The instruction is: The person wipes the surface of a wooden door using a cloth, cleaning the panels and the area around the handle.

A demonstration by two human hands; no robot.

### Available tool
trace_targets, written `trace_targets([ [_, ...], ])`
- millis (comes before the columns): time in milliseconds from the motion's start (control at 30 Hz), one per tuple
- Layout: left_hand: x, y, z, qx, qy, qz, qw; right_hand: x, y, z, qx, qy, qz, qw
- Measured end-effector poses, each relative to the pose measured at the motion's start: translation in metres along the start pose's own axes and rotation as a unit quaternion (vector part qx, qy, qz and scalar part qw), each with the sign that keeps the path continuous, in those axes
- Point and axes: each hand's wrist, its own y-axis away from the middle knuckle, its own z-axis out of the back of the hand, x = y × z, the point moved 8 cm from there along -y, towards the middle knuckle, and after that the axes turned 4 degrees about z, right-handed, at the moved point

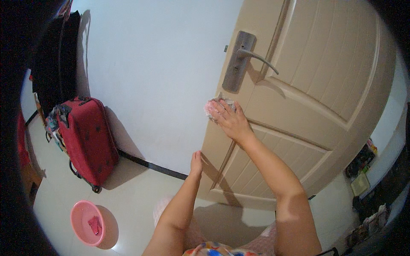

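A beige panelled door [298, 105] fills the right half of the view, with a metal lever handle [258, 57] on its grey backplate [235, 70]. Below that plate my right hand [232, 123] presses a pink and whitish cloth [219, 107] against the door face, close to the door's edge. The fingers lie spread over the cloth. Lower down, my left hand [196, 163] is at the same door edge, its fingertips by the edge; its palm side is hidden, and whether it grips the edge is unclear.
A red suitcase [89, 137] stands against the white wall [153, 73] at left. On the tiled floor [137, 204] is a pink plastic basin [77, 220] holding a red cloth [94, 225]. Dark fabric [57, 57] hangs at upper left. Several items lie beyond the door at right.
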Motion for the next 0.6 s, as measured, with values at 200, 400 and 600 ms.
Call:
trace_targets([
  [200,-0.007,0.002,0.010,-0.001,-0.016,0.024,1.000,-0.041,0.010,0.021,0.026,0.024,-0.066,0.997],
  [400,-0.019,0.025,-0.008,-0.005,-0.004,0.072,0.997,-0.085,0.053,0.034,0.051,0.060,-0.137,0.987],
  [600,0.010,0.000,0.007,0.014,-0.025,-0.005,1.000,-0.082,0.009,0.046,-0.032,0.033,-0.138,0.989],
])
